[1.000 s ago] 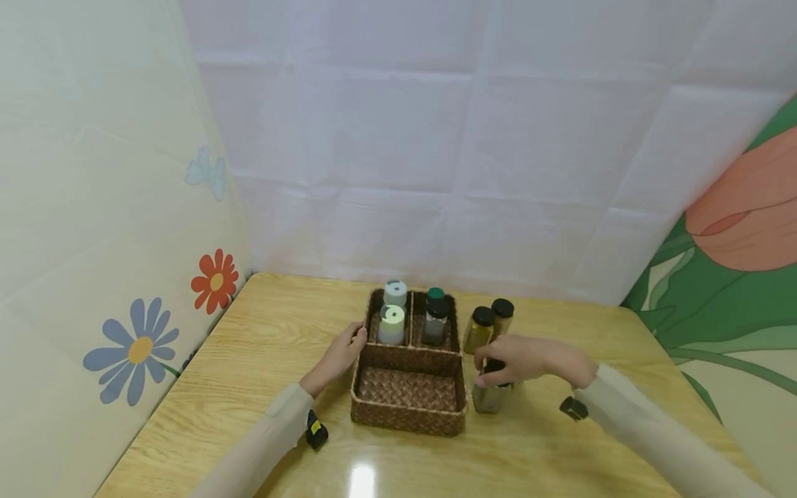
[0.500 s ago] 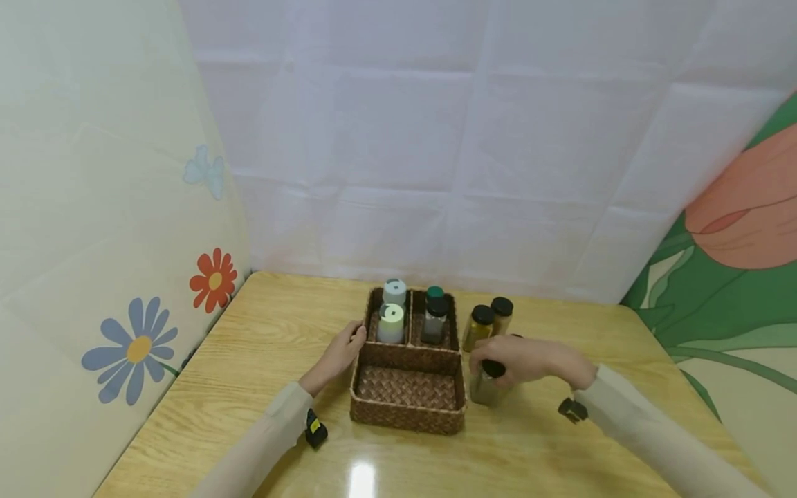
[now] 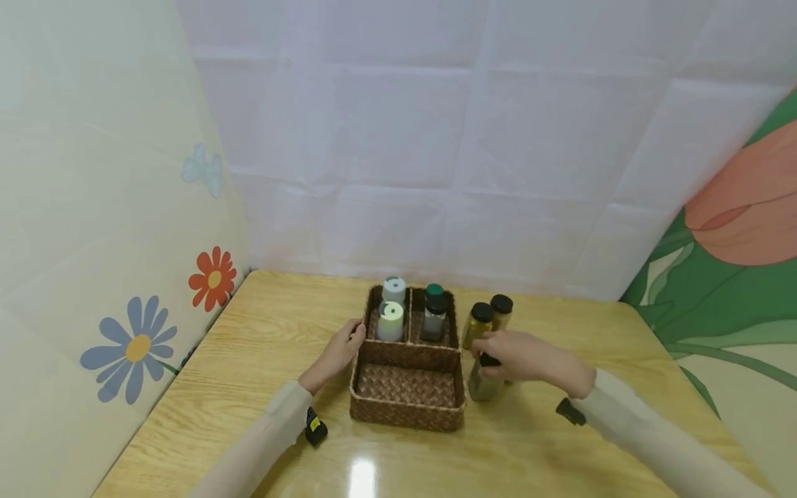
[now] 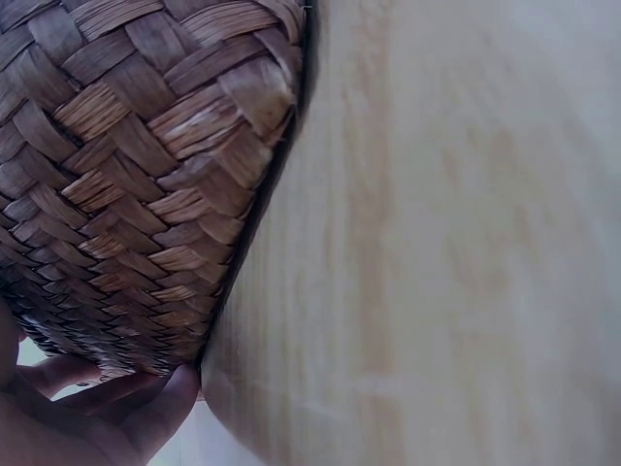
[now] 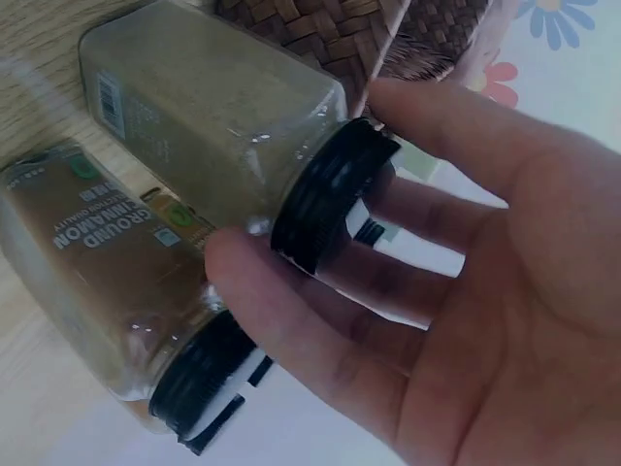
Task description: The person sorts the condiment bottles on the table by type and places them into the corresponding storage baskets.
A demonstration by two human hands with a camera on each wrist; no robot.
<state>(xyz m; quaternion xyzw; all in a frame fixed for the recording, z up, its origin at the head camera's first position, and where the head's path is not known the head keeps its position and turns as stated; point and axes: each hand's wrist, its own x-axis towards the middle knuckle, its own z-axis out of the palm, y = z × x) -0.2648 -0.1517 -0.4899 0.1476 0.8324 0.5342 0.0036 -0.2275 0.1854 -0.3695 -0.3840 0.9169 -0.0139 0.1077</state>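
Note:
A brown woven basket (image 3: pixel 407 420) with three compartments stands on the table. My left hand (image 3: pixel 336 351) lies along its left side, fingers (image 4: pixel 160 413) extended against the outer wall. My right hand (image 3: pixel 519 356) pinches the black lid of a square clear spice jar (image 3: pixel 481 387), close to the basket's right side. In the right wrist view, the thumb and index finger are on that lid, and the spice jar (image 5: pixel 199 112) contains greenish-grey powder. Beside it is a jar labelled ground cinnamon (image 5: pixel 97 262), mostly hidden behind my hand in the head view.
Two pale-lidded containers (image 3: pixel 390 324) fill the back left compartment. A black-lidded jar (image 3: pixel 434 319) and a green-lidded one (image 3: pixel 434 290) stand in the back right. Outside, right of the basket, are a yellow jar (image 3: pixel 476 333) and another black-lidded jar (image 3: pixel 501 315).
My right hand and the spice jar have shifted slightly away from me, and the jar a little left toward the basket. The left hand stays at the basket's side.

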